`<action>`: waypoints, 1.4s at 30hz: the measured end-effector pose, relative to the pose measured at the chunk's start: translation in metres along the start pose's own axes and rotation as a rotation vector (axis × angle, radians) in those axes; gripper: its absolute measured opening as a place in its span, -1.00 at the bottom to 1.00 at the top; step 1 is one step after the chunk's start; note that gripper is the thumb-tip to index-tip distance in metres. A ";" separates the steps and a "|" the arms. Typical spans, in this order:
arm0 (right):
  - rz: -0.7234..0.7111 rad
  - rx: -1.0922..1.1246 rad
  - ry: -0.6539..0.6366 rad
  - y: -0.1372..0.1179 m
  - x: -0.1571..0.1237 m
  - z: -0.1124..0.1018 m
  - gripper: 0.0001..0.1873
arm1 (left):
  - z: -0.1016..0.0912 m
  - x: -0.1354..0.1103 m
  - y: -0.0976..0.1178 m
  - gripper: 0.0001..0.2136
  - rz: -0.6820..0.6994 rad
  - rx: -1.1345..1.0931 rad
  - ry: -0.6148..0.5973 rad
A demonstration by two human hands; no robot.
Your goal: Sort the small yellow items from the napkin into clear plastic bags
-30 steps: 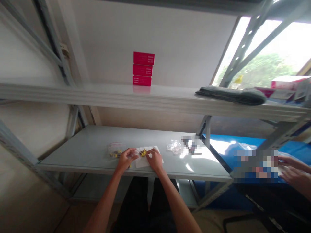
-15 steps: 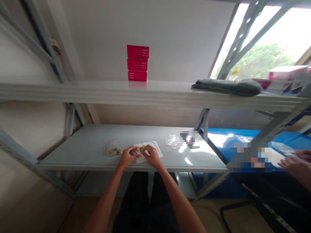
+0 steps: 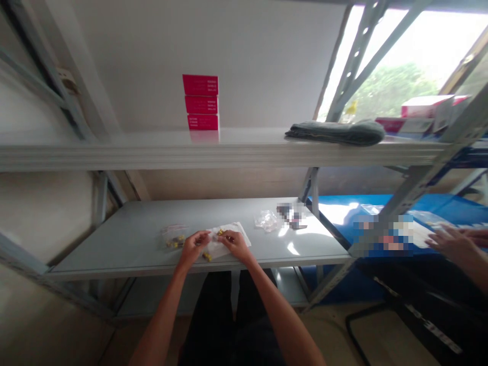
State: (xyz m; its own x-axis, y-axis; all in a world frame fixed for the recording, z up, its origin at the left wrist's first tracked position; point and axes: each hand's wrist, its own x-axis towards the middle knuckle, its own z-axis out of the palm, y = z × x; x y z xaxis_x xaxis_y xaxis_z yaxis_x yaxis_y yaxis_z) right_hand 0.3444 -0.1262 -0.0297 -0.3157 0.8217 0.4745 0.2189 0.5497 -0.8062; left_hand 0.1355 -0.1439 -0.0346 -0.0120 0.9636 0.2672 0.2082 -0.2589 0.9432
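Observation:
Both my hands rest on the lower grey shelf (image 3: 133, 229), close together over a white sheet (image 3: 236, 230) that carries small yellow pieces (image 3: 220, 232). My left hand (image 3: 192, 246) has its fingers pinched near a yellow piece (image 3: 207, 256) lying at the shelf's front edge. My right hand (image 3: 235, 243) is also pinched, its fingertips at the yellow pieces on the sheet. What either pinch holds is too small to name. A clear bag with more yellow pieces (image 3: 173, 238) lies just left of my left hand.
Empty clear bags (image 3: 267, 220) lie to the right on the shelf. The upper shelf (image 3: 152, 152) holds three stacked pink boxes (image 3: 201, 102) and a folded dark cloth (image 3: 335, 132). Another person's hands (image 3: 453, 243) work at a blue table (image 3: 343, 213) on the right.
The view has swung slightly right and up. My hands stay pinched over the sheet, and a yellow piece now lies near the shelf's front edge by my left hand.

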 end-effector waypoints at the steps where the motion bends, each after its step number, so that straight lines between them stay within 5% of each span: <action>1: 0.021 0.013 0.025 0.003 0.000 0.000 -0.54 | -0.001 0.000 -0.001 -0.50 -0.010 -0.024 0.000; 21: 0.103 0.131 0.046 0.007 0.000 -0.001 -0.52 | 0.009 0.007 0.009 -0.60 0.027 0.061 -0.073; 28: 0.081 0.146 0.037 0.006 -0.002 0.000 -0.66 | 0.028 0.001 0.010 -0.56 0.086 0.107 0.061; 42: 0.035 0.030 0.028 0.003 -0.005 0.002 -0.74 | 0.027 -0.004 0.004 -0.62 0.087 0.115 0.070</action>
State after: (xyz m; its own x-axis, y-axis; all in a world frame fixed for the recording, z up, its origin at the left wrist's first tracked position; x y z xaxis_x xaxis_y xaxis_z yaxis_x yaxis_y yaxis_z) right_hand 0.3450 -0.1286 -0.0347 -0.2823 0.8446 0.4550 0.2013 0.5159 -0.8327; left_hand 0.1627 -0.1468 -0.0373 -0.0564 0.9299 0.3634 0.3217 -0.3276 0.8883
